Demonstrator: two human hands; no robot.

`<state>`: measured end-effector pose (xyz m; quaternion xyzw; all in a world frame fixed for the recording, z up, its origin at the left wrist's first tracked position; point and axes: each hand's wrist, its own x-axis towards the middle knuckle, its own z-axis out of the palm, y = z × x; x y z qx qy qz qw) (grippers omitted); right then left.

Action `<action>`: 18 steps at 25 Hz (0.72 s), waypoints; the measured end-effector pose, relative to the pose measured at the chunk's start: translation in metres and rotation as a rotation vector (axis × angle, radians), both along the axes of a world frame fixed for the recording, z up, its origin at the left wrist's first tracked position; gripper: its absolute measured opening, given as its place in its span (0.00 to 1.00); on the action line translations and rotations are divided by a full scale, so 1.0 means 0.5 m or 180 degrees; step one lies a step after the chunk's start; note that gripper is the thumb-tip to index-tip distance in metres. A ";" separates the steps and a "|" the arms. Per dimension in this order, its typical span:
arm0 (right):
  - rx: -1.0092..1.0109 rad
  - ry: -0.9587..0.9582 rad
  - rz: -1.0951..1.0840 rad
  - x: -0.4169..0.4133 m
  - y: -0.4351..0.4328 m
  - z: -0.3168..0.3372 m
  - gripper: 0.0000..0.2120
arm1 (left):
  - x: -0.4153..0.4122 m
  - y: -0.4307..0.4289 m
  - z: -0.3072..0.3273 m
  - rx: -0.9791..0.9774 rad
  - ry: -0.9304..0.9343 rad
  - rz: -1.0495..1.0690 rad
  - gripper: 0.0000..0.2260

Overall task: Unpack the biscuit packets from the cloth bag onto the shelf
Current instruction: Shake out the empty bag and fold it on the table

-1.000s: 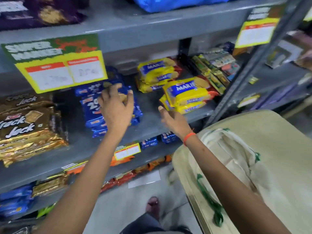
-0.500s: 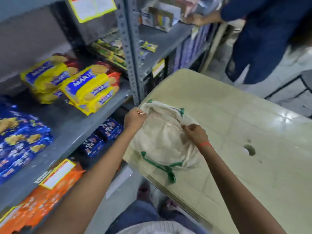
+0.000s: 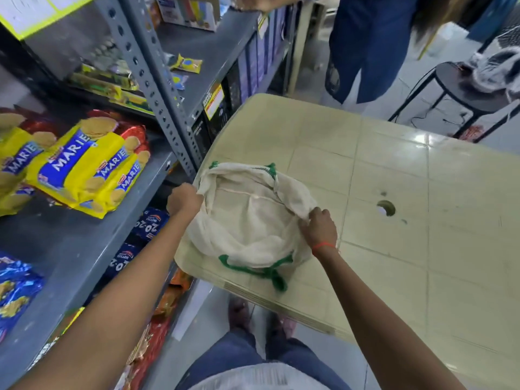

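Note:
A cream cloth bag [image 3: 247, 220] with green handles lies on the corner of a beige plastic table [image 3: 408, 192]. My left hand [image 3: 184, 199] grips the bag's left rim. My right hand [image 3: 319, 226] grips its right rim, and the mouth is pulled wide. Only cloth shows inside the bag. On the grey metal shelf [image 3: 84, 243] to the left sit yellow Marie biscuit packets [image 3: 84, 167] and blue biscuit packets [image 3: 14, 291].
A lower shelf holds blue 20-20 packets [image 3: 149, 223] and orange packets [image 3: 168, 299]. A grey perforated upright [image 3: 157, 91] stands between shelf bays. A person in dark blue [image 3: 371, 46] stands beyond the table beside a black stool [image 3: 464, 88]. My feet are below the table edge.
Both hands left the shelf and came to the bag on the table, taking hold of its rim. Since half a second ago they have spread the mouth wider.

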<state>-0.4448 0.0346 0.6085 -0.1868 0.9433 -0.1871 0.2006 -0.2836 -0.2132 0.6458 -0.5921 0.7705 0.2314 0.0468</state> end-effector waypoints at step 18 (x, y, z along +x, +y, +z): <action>-0.0077 0.0738 -0.0593 -0.180 0.075 0.265 0.12 | 0.011 -0.067 0.230 0.0212 0.1125 0.0045 0.14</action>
